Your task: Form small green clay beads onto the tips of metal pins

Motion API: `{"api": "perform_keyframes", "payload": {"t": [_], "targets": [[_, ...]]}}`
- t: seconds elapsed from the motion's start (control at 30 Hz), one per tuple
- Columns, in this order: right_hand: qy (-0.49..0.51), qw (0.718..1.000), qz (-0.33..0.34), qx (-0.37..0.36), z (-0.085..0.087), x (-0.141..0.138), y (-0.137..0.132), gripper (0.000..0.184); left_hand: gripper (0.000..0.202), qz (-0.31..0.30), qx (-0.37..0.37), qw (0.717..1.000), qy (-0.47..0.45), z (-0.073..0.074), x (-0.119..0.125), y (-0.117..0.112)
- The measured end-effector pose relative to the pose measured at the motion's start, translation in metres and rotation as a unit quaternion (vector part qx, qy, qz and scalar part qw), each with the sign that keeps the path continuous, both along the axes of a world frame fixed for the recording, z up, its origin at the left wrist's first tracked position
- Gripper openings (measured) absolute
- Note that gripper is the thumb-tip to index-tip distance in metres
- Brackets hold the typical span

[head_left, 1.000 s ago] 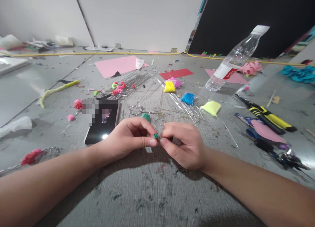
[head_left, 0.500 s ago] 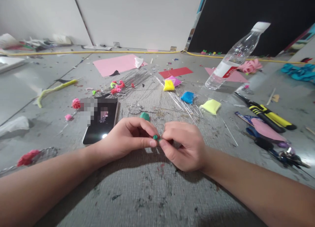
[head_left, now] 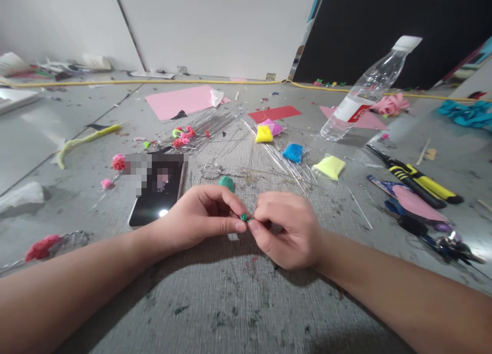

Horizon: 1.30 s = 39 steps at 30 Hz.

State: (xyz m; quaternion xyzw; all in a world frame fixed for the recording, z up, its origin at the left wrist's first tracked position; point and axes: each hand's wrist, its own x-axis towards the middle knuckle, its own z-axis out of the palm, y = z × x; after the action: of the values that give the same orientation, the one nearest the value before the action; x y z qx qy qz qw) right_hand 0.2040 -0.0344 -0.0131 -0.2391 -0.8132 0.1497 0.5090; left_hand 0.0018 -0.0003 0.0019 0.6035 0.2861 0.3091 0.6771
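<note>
A tiny green clay piece [head_left: 244, 216] sits pinched between the fingertips of both hands, low over the grey table [head_left: 238, 303]. My left hand [head_left: 200, 218] curls around it from the left with thumb and forefinger closed on it. My right hand [head_left: 286, 228] meets it from the right, fingers bent and pressed to the same piece. A bigger green clay lump [head_left: 227, 182] lies just behind my left fingers. A black phone [head_left: 157, 189] with a lit screen lies left of my left hand.
Thin wires [head_left: 277, 159] are scattered mid-table among yellow [head_left: 264, 133], blue [head_left: 293, 152] and pale yellow [head_left: 329, 167] clay packets. A plastic bottle [head_left: 365, 90] leans at the back right. Yellow-black pliers [head_left: 413, 177] and scissors [head_left: 430, 231] lie at right. Pink paper [head_left: 180, 102] lies behind.
Both hands have stayed together on the green piece, with only small finger shifts; the piece sits slightly lower and the view has barely moved.
</note>
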Motion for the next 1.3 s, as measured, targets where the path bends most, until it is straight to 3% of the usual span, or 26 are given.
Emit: {"api": "perform_keyframes", "payload": {"t": [1.3], "targets": [[0.002, 1.0, -0.014, -0.005, -0.0001, -0.0009, 0.0005, 0.026, 0.016, -0.001, -0.019, 1.0, 0.01, 0.0056, 0.0013, -0.0008]]}}
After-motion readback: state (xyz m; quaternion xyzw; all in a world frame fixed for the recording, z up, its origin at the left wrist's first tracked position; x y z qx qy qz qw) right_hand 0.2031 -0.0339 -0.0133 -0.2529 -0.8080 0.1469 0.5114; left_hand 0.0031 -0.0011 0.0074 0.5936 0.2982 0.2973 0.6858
